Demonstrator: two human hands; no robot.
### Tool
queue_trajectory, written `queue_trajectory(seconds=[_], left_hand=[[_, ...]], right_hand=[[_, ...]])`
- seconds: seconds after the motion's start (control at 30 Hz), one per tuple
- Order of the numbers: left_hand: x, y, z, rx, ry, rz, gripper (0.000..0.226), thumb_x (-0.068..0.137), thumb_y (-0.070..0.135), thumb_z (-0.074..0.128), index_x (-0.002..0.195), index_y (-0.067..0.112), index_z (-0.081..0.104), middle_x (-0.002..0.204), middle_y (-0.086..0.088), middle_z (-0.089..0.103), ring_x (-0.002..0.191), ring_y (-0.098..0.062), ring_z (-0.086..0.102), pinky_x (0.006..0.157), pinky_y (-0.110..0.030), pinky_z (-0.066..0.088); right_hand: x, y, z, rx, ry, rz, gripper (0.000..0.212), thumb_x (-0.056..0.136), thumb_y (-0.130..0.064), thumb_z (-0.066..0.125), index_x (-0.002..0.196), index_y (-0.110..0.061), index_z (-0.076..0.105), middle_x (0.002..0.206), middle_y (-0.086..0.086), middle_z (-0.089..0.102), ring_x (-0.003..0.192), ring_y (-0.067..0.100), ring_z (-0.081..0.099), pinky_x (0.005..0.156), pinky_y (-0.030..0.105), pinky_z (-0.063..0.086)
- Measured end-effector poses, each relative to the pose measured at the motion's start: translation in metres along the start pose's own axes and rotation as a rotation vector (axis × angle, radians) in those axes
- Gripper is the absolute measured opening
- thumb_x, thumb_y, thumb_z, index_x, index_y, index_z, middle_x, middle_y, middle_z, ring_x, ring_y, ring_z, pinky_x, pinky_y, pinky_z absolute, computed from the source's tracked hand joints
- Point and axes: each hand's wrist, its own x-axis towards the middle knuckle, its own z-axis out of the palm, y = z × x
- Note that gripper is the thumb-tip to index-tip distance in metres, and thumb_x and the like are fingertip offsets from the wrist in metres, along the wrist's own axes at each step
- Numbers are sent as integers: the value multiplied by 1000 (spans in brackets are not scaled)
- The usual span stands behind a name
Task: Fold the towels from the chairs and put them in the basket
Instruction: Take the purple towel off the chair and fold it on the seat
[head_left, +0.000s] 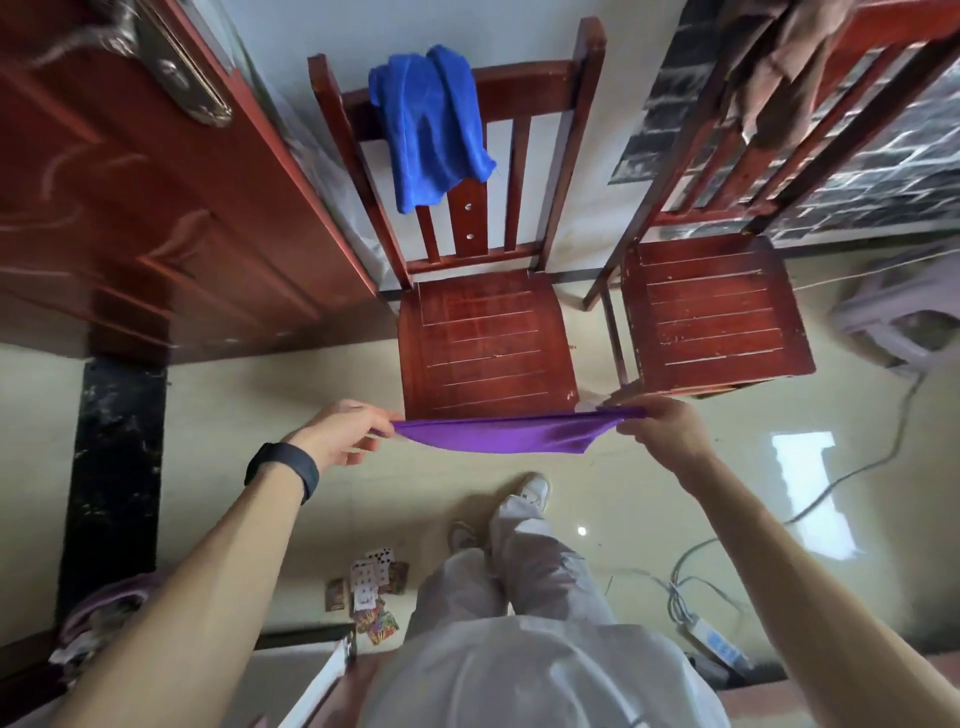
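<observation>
A purple towel (511, 432) is stretched flat in the air in front of the left chair's seat edge. My left hand (343, 431) pinches its left end and my right hand (662, 428) pinches its right end. A blue towel (431, 124) hangs over the backrest of the left wooden chair (488, 343). A brown towel (774, 73) is draped over the backrest of the right wooden chair (717, 306). No basket is clearly visible; a pink-rimmed object (104, 608) sits at the lower left, mostly hidden by my left arm.
A red wooden door (130, 208) stands at the left. Playing cards (371, 587) lie scattered on the tiled floor by my feet. A power strip with cables (711, 634) lies at the right, and a pale plastic stool (904, 312) stands beyond the right chair.
</observation>
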Motion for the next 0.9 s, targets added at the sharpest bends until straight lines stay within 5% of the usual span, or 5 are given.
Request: queue_trajectory(seconds=[0.13,0.23,0.37,0.57,0.9], left_hand=[[1,-9,-1,400,126,304,21,83,23,76,103,29,75,85,4,68,78,-17,61,59,-20,42],[3,-14,0,623,397,451,15,88,44,66,97,35,75,100,9,67,95,-23,62,67,-27,43],[-1,-16,-4,704,595,674,16,88,44,68,90,30,76,113,12,60,101,-17,57,65,-28,42],[-9,-12,-14,893,771,1017,38,84,55,56,71,24,74,64,6,64,71,-23,58,55,-27,35],[33,-12,-25,1278,779,1210,41,92,33,41,71,16,72,67,-2,64,70,-26,59,59,-32,41]], right_hand=[[1,6,-2,-413,87,-311,18,87,-25,73,103,-28,77,101,-1,72,84,18,66,79,32,54],[-1,2,-3,-455,210,-539,17,86,-18,78,103,-15,79,101,11,64,76,25,64,71,31,53],[1,-2,-12,-520,280,-763,18,85,-1,75,102,-3,76,89,13,70,72,32,67,62,31,53],[10,-8,-27,-571,313,-768,14,86,-3,74,100,-5,76,85,9,69,69,32,66,55,37,57],[27,-14,-24,-639,218,-748,14,82,3,75,95,-4,76,84,12,69,75,38,64,60,44,58]])
